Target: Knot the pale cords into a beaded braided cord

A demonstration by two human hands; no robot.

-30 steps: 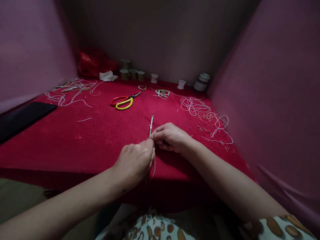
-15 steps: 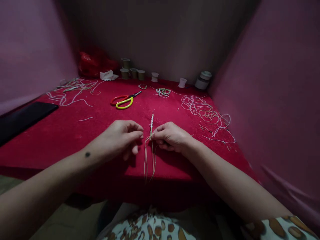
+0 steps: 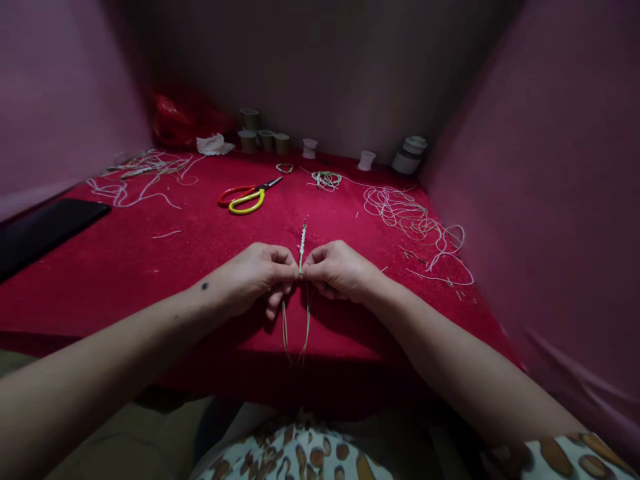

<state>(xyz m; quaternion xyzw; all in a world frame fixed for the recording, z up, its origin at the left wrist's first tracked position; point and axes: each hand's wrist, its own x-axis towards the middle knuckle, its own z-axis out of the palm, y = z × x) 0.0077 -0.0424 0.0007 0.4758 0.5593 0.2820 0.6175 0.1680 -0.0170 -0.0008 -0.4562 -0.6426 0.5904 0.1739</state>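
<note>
A thin white-and-green braided cord (image 3: 303, 239) runs away from me over the red cloth, its far end at a small fixing point. Its near end is pinched between the fingertips of my left hand (image 3: 263, 275) and my right hand (image 3: 340, 269), which almost touch. Loose pale green strands (image 3: 285, 327) hang from beneath the fingers past the table's front edge. The exact grip on single strands is hidden by the fingertips.
Red-and-yellow-handled scissors (image 3: 247, 197) lie beyond my left hand. Tangled thread (image 3: 395, 208) spreads at right, more thread (image 3: 145, 177) at left. A dark phone-like slab (image 3: 55, 230) rests at far left. Spools (image 3: 281, 143) and a lidded jar (image 3: 409, 157) stand along the back.
My left hand has moved right and closed on the cord's near end beside my right hand. My right hand stays nearly in place. The view has shifted slightly.
</note>
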